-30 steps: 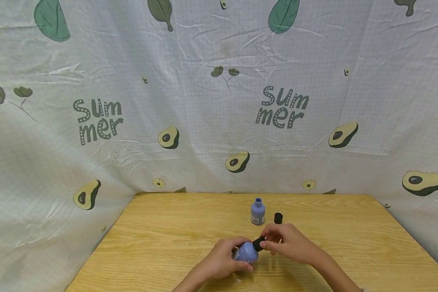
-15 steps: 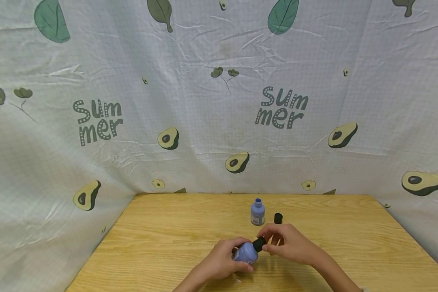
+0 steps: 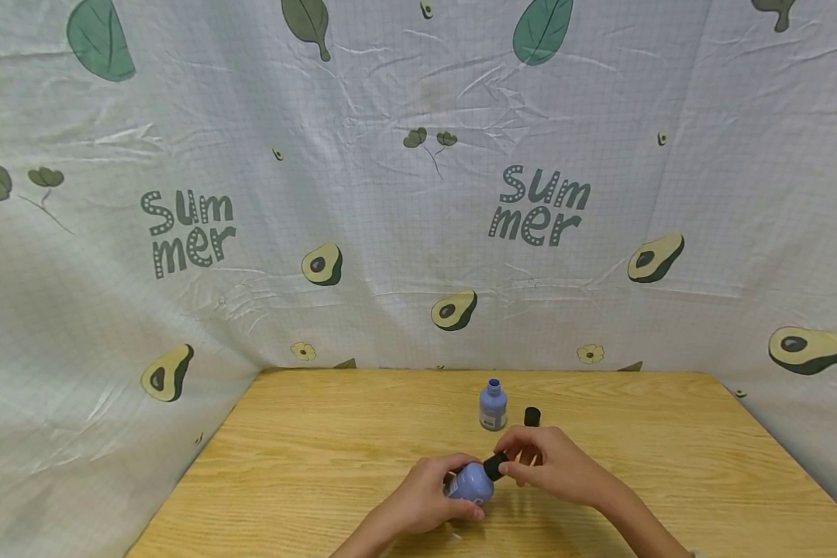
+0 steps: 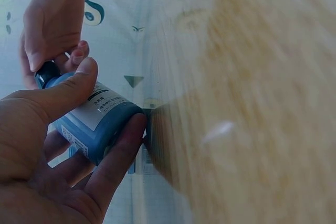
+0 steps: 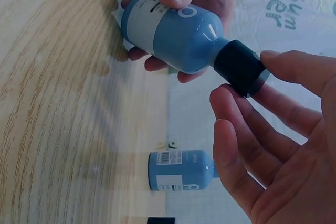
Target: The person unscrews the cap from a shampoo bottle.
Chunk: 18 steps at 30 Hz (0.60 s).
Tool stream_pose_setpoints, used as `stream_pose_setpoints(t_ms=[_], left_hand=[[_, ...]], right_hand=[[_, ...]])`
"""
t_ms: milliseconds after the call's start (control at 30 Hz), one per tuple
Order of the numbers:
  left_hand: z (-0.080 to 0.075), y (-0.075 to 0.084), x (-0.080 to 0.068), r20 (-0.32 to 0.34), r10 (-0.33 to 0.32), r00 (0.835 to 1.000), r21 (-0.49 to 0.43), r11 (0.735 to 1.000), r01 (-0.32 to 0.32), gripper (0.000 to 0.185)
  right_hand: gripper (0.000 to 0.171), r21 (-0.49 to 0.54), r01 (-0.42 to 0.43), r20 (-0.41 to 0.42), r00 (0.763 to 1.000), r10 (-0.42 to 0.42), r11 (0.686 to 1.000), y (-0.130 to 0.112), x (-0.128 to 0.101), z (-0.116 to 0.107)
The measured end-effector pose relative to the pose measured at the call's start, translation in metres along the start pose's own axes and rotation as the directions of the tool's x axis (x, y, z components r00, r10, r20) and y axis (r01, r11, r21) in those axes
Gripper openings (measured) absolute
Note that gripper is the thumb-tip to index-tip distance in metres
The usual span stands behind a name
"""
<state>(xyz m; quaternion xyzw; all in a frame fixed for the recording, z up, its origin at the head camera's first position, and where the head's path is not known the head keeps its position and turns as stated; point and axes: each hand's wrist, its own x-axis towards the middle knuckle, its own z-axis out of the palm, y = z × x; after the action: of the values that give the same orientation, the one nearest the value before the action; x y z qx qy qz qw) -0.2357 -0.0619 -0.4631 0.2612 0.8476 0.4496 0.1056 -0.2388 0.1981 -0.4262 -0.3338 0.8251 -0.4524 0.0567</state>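
A blue bottle (image 3: pixel 471 482) with a white label lies tilted in my left hand (image 3: pixel 424 494), just above the wooden table (image 3: pixel 307 465). My fingers and thumb wrap round its body (image 4: pixel 97 116). My right hand (image 3: pixel 551 465) pinches the bottle's black cap (image 3: pixel 494 466) between thumb and fingers; the cap (image 5: pixel 240 68) is still on the neck of the bottle (image 5: pixel 173 27). A second blue bottle (image 3: pixel 492 404) stands upright and uncapped farther back, with its loose black cap (image 3: pixel 532 417) on the table to its right. That second bottle (image 5: pixel 181 170) also shows in the right wrist view.
A pale cloth printed with avocados, leaves and "Summer" (image 3: pixel 537 205) hangs behind and round the table's sides. The table's left edge (image 3: pixel 181 484) and right edge (image 3: pixel 788 457) run down to the frame's bottom.
My right hand's fingers have shifted slightly round the black cap. The bottle and left hand stay where they were.
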Motion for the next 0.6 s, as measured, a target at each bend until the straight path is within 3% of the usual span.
stream_pose_setpoints(t_ms=[267, 600], left_hand=[[0.0003, 0.0002, -0.0003, -0.003, -0.001, 1.0, -0.003, 1.0, 0.001, 0.048], [0.0001, 0.0004, 0.0001, -0.002, 0.002, 1.0, 0.003, 1.0, -0.001, 0.048]], right_hand=[[0.017, -0.008, 0.053, 0.002, 0.999, -0.053, 0.999, -0.0003, -0.0008, 0.0006], [0.018, 0.013, 0.002, -0.007, 1.0, -0.002, 1.0, -0.0004, 0.0002, 0.002]])
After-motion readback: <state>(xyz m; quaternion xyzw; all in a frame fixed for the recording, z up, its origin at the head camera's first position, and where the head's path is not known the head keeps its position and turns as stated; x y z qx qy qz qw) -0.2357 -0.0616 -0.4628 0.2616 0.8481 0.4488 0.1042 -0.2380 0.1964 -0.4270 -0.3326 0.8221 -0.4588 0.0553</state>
